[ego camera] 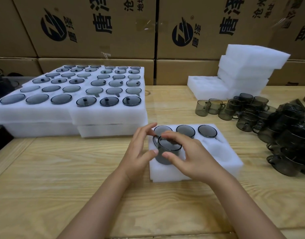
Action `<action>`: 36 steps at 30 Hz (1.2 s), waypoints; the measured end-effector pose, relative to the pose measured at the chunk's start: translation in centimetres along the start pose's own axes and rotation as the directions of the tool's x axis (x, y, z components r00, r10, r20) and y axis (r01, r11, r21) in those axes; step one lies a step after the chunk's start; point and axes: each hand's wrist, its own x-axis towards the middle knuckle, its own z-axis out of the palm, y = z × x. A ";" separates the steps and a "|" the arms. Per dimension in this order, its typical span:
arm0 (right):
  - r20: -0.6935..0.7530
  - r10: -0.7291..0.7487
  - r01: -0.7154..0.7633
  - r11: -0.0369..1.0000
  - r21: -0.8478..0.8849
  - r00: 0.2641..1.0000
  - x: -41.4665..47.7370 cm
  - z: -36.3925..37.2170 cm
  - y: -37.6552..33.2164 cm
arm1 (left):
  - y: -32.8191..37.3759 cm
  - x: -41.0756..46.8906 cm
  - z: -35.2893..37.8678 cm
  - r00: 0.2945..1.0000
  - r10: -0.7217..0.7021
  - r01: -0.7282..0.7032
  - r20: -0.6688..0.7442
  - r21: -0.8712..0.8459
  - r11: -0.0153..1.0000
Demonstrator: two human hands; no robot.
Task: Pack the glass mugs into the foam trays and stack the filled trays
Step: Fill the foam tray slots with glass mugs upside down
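Low and right of centre in the frame, a white foam tray lies on the pale wooden table. Both hands meet over its near-left pocket, where a smoky grey glass mug sits upright and partly sunk in, its handle pointing left. The right hand grasps the mug, thumb on the near wall and fingers curled over the rim. The left hand holds it from the other side, thumb on the glass and fingers bent toward the handle. Three more grey mugs fill the tray's far row. At upper left stand stacked foam trays of packed mugs. A heap of loose dark mugs crowds the right edge, below a pile of empty foam trays. Printed cardboard boxes line the top.
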 end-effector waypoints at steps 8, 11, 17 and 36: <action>0.117 -0.015 0.024 0.997 -0.076 0.993 0.1 0.2 -0.1 | 0.6 0.0 1.0 0.994 -0.057 0.068 -0.088 0.122 0.990; 0.141 0.078 -0.101 0.980 0.171 0.987 0.6 -0.8 -0.3 | 1.2 0.4 1.1 0.989 -0.092 0.106 -0.112 0.126 0.986; 0.107 0.270 -0.240 0.942 -0.235 0.957 4.6 0.4 0.1 | 2.4 1.2 1.9 0.961 -0.205 0.101 0.184 0.456 0.884; 0.068 0.482 -0.369 0.747 -0.553 0.874 6.3 1.8 0.9 | 1.2 0.5 3.4 0.892 -0.413 0.299 -0.184 -0.445 0.844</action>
